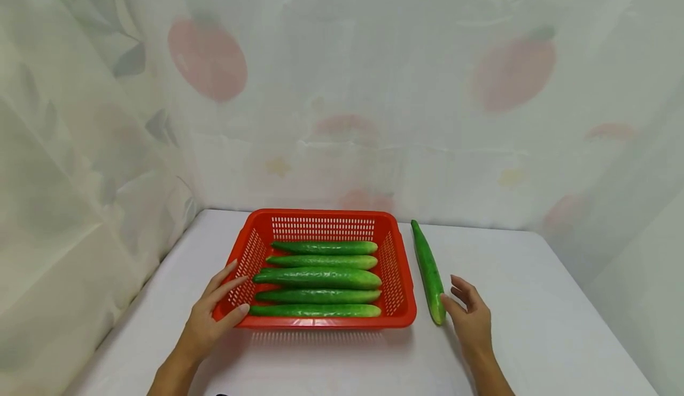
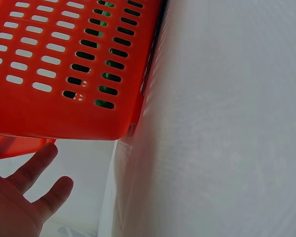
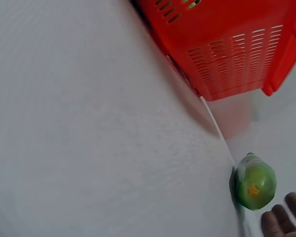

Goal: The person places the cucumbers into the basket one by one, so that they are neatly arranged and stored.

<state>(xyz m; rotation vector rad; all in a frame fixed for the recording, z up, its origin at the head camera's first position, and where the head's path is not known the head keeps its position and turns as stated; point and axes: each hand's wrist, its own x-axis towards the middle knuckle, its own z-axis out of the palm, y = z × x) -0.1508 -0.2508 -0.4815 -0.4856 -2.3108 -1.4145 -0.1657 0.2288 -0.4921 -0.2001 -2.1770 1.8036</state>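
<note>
A red plastic basket [image 1: 315,323] with slotted walls holds several green cucumbers [image 1: 320,278] laid side by side, their paler ends to the right. My left hand [image 1: 205,319] is at the basket's left front corner, fingers spread over the rim and thumb by the front edge. In the left wrist view, two of its fingers [image 2: 37,165] stretch out beside the basket wall. A single cucumber [image 1: 427,271] lies lengthwise on the table, right of the basket. Beside its near end is my right hand [image 1: 472,322], thumb right at the skin, the other fingers loosely bent and holding nothing.
A white-covered table [image 1: 534,313] carries everything. Pale curtains [image 1: 342,87] printed with fruit hang behind it and along the left side. A small dark object [image 1: 221,395] shows at the bottom edge of the head view.
</note>
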